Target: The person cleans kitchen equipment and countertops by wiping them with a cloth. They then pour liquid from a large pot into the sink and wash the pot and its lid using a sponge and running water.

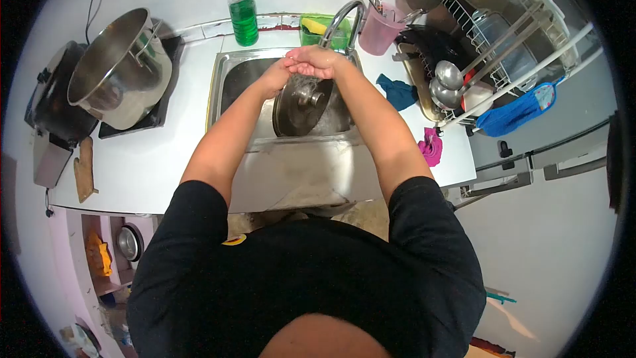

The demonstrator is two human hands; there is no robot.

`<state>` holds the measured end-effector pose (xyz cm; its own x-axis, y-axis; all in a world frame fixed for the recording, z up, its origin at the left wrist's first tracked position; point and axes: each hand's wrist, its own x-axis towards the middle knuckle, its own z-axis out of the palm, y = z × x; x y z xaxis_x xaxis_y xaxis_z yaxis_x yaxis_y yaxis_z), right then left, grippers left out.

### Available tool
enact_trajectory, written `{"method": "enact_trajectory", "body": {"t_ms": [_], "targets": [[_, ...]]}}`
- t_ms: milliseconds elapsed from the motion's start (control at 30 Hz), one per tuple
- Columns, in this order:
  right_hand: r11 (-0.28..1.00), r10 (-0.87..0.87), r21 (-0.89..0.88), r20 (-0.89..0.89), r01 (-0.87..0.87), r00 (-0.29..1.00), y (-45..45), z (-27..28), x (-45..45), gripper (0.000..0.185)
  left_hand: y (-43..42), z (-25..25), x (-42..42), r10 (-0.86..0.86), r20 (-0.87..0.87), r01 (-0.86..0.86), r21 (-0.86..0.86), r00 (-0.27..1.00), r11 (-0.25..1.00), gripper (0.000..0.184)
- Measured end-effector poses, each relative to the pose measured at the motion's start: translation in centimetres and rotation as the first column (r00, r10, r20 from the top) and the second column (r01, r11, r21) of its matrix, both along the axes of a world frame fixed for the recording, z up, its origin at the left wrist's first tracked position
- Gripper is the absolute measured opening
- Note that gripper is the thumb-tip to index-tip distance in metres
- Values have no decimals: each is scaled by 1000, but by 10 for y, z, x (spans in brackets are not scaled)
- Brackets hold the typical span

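Note:
Both my hands are together under the curved metal faucet (358, 8), over the sink (248, 69). My left hand (275, 78) touches my right hand (313, 61) at the fingers; whether its own fingers are closed is hard to make out. The palm of my right hand is turned partly up, its fingers lightly curled, with no object visible in it. Water runs down below the hands onto a round metal lid (301, 107) with a knob, which leans in the sink.
A green soap bottle (244, 16) and a green sponge tray (339, 36) stand behind the sink. A large steel pot (122, 73) is at left. To the right are a pink utensil cup (381, 30), blue-green cloth (397, 92), magenta cloth (430, 147) and dish rack (523, 86).

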<state>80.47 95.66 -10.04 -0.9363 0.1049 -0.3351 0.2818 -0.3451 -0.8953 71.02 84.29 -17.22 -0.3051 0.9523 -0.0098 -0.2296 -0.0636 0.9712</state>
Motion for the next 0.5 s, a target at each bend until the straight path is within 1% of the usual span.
{"method": "enact_trajectory", "body": {"t_ms": [33, 67, 100, 133, 167, 233, 300, 333, 400, 433, 500], "targets": [[1000, 5, 0, 2, -5, 1000, 19, -12, -3, 21, 1, -7, -2, 17, -46, -18, -27, 999, 999, 22], [977, -124, 169, -35, 128, 992, 41, -23, -6, 22, -3, -14, -8, 31, -175, -50, -108, 984, 993, 19], [910, -238, 326, -96, 256, 967, 63, -35, -8, 24, -11, -13, -11, 43, -175, -62, -105, 984, 993, 19], [609, -362, 728, -98, 315, 927, 74, -41, -2, 26, -24, -8, -9, 59, -216, -93, -151, 975, 984, 18], [157, -460, 950, -170, 269, 871, 83, -48, 6, 28, -38, -3, -8, 74, -260, -127, -196, 963, 972, 17], [-12, -391, 952, -287, 307, 874, 100, -86, 14, 33, -69, 6, -3, 163, -369, -262, -238, 915, 935, 19], [-59, -156, 856, -515, 513, 843, 105, -111, 22, 30, -90, -18, -14, 256, -331, -342, -236, 908, 909, 21], [-56, -148, 854, -520, 517, 841, 103, -113, 24, 30, -98, -22, -16, 265, -335, -351, -233, 904, 907, 21], [-39, -277, 929, -365, 369, 889, 98, -115, 21, 23, -111, -30, -18, 356, -323, -430, -193, 877, 882, 22], [-30, -277, 929, -361, 368, 890, 98, -107, 18, 23, -113, -22, -11, 356, -324, -432, -201, 876, 879, 22], [-92, -255, 994, -80, 58, 964, 98, -88, 14, 21, -113, -7, 2, 463, -116, -478, -200, 879, 855, 21]]}}
